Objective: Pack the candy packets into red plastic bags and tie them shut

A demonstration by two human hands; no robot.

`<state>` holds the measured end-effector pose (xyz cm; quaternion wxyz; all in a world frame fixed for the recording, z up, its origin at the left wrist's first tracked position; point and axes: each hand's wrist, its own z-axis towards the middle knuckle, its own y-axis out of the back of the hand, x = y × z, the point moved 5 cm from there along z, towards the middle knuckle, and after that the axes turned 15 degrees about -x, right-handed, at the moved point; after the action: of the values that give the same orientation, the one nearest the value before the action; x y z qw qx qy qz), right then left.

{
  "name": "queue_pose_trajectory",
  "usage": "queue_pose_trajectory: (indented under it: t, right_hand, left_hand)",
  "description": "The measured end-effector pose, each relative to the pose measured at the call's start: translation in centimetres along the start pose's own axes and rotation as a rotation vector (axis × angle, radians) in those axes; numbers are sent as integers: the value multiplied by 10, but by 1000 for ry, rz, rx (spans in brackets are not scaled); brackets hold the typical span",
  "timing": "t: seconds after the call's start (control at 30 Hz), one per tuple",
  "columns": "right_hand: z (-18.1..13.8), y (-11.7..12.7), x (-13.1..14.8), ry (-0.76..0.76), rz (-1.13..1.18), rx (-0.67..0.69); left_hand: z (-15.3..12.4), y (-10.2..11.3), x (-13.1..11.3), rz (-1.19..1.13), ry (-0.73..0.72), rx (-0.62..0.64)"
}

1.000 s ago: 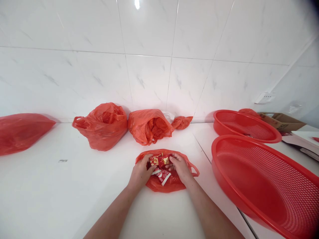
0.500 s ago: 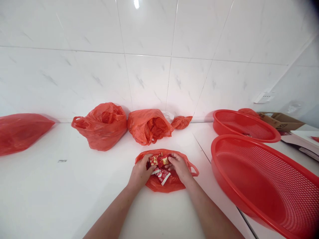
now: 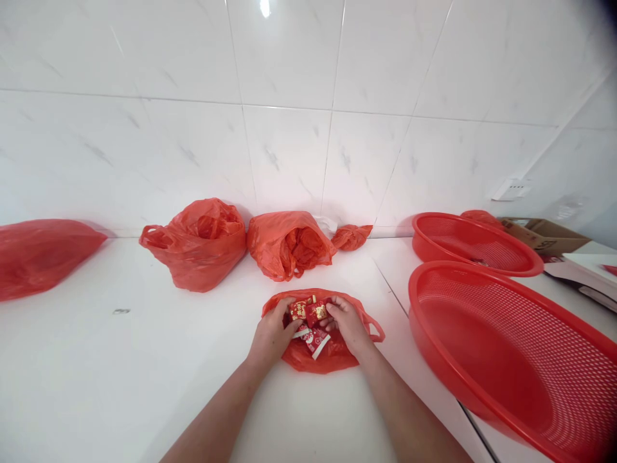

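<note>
A red plastic bag (image 3: 308,365) lies flattened on the white table in front of me, one handle loop out to its right. Over it my left hand (image 3: 276,328) pinches a small red and gold wrapped candy (image 3: 298,311) between thumb and fingers. My right hand (image 3: 348,323) grips another red and gold wrapped candy (image 3: 316,313), its edge overlapping the first one. Just below them, red and white packets (image 3: 317,341) rest on the bag, partly overlapped by my left fingertips.
Along the tiled wall stand several red plastic bags (image 3: 207,251), one with an open mouth (image 3: 289,244) and a small knotted one (image 3: 351,237). Two red perforated baskets (image 3: 434,360) fill the right side. Behind them is a cardboard box (image 3: 554,239). A seam (image 3: 390,286) divides the table surface.
</note>
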<state>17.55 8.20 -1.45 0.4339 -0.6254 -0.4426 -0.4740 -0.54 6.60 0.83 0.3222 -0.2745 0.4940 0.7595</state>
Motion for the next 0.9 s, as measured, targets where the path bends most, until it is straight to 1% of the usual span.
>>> queue_pose_trajectory:
  t: [0.13,0.23,0.47,0.77,0.9]
  right_hand:
    - [4,5,-3,-33,61,-108]
    - [5,7,-3,-37,85,-155]
    - [4,8,-2,-15,107,-178]
    - [4,7,-1,-21,148,-179]
    - [2,6,0,-11,114,-143]
  left_hand:
    - [-1,0,1,-11,18,-11]
    - [-1,0,2,-14,37,-21]
    - [-1,1,3,-12,51,-27]
    - [-1,1,2,-11,20,-22]
    - [0,0,4,-20,22,-25]
